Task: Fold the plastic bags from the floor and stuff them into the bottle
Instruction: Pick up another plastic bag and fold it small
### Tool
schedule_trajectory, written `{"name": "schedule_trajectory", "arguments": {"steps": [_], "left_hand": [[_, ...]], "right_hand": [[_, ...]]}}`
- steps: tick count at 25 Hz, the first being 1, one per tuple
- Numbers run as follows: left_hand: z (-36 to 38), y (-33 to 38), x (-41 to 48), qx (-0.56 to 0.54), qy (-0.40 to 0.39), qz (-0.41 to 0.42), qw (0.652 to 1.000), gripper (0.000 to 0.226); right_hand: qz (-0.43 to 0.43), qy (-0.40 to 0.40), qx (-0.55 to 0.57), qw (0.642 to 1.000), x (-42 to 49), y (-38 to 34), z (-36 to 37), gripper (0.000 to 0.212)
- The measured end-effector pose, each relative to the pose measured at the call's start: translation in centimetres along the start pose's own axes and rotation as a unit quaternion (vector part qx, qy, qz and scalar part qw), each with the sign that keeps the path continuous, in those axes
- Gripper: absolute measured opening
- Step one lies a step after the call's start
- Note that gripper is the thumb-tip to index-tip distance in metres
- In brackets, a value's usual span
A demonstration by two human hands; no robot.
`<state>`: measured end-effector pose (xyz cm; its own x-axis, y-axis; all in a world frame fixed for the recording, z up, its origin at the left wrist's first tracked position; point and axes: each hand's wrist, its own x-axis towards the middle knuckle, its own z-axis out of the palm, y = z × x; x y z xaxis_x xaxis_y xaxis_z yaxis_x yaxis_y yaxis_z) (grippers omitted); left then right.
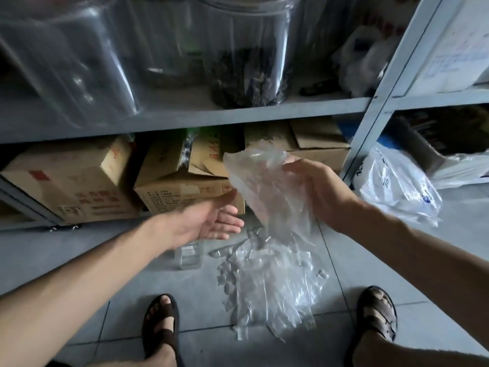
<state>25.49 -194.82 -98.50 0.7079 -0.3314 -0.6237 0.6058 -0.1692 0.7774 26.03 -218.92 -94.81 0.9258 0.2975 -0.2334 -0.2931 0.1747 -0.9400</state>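
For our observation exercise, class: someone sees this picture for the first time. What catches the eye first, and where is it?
The clear plastic bag held up at the centre, gripped by the right hand, with the open left hand palm up beside it. Below, a heap of clear bags lies on the tiled floor between two sandalled feet.

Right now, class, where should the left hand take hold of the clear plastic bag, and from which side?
Pinch the clear plastic bag at its upper left corner, coming from the left, beside the open left hand. The right hand grips its right edge, so this likely spreads it flat.
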Motion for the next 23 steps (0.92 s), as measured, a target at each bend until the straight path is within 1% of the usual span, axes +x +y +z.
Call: {"name": "schedule_trajectory", "arguments": {"steps": [1, 2, 3, 4, 6, 7, 8, 10, 11, 12, 13, 15, 16, 18, 19, 21, 22, 23], "left_hand": [[1.4, 0.5, -0.7, -0.070, -0.010, 0.001, 0.997, 0.104], [2.7, 0.9, -1.4, -0.137, -0.012, 0.007, 0.991, 0.105], [4.0, 1.1, -2.2, -0.198, -0.008, 0.022, 0.980, 0.096], [5.1, 1.3, -2.9, -0.256, -0.002, 0.046, 0.966, 0.080], [6.5, 1.7, -4.3, -0.354, 0.013, 0.101, 0.930, 0.042], [6.7, 1.9, -4.8, -0.364, 0.035, 0.127, 0.922, 0.028], [6.9, 2.3, -5.3, -0.339, 0.080, 0.145, 0.926, 0.019], [6.5, 3.0, -6.0, -0.225, 0.217, 0.170, 0.935, 0.007], [6.2, 3.4, -6.2, -0.161, 0.264, 0.198, 0.930, 0.009], [5.7, 3.7, -6.4, -0.106, 0.287, 0.226, 0.925, 0.010], [5.5, 3.9, -6.6, -0.068, 0.288, 0.248, 0.922, 0.012], [4.8, 4.1, -6.6, -0.023, 0.283, 0.247, 0.927, 0.025], [4.3, 4.0, -6.4, -0.019, 0.284, 0.242, 0.928, 0.025], [3.8, 4.0, -6.3, -0.019, 0.272, 0.240, 0.932, 0.018], [3.6, 4.0, -6.2, -0.023, 0.251, 0.242, 0.937, 0.017], [3.5, 4.2, -6.4, -0.035, 0.191, 0.235, 0.952, 0.027], [3.5, 4.2, -6.6, -0.033, 0.165, 0.230, 0.959, 0.028], [3.5, 4.2, -6.7, -0.018, 0.149, 0.226, 0.962, 0.024]], "right_hand": [[0.002, 0.001, 0.035, 0.999, -1.0, -1.2, 0.4, 0.039], [-0.002, -0.002, 0.063, 0.998, -2.1, -2.3, 0.8, 0.044], [-0.011, -0.004, 0.078, 0.997, -3.2, -3.2, 1.1, 0.045], [-0.015, 0.002, 0.087, 0.996, -4.1, -3.7, 1.2, 0.043], [-0.001, 0.006, 0.091, 0.996, -5.5, -3.8, 1.1, 0.039], [0.007, 0.007, 0.083, 0.996, -5.9, -3.5, 0.9, 0.039], [0.012, 0.004, 0.076, 0.997, -6.1, -3.1, 0.6, 0.039], [0.028, -0.003, 0.081, 0.996, -6.3, -2.3, 0.1, 0.039], [0.044, -0.013, 0.094, 0.995, -6.3, -2.0, -0.1, 0.037], [0.060, -0.023, 0.101, 0.993, -6.3, -1.7, -0.1, 0.035], [0.069, -0.031, 0.097, 0.992, -6.1, -1.5, -0.1, 0.034], [0.067, -0.022, 0.064, 0.995, -5.4, -0.9, 0.1, 0.028], [0.060, -0.004, 0.046, 0.997, -5.0, -0.7, 0.2, 0.026], [0.040, 0.035, 0.021, 0.998, -4.3, -0.6, 0.4, 0.030], [0.031, 0.052, 0.017, 0.998, -4.0, -0.6, 0.4, 0.030], [0.016, 0.089, 0.025, 0.996, -3.7, -0.7, 0.1, 0.023], [0.013, 0.106, 0.031, 0.994, -3.6, -0.8, 0.0, 0.019], [0.013, 0.118, 0.034, 0.992, -3.7, -0.9, 0.0, 0.017]]}}
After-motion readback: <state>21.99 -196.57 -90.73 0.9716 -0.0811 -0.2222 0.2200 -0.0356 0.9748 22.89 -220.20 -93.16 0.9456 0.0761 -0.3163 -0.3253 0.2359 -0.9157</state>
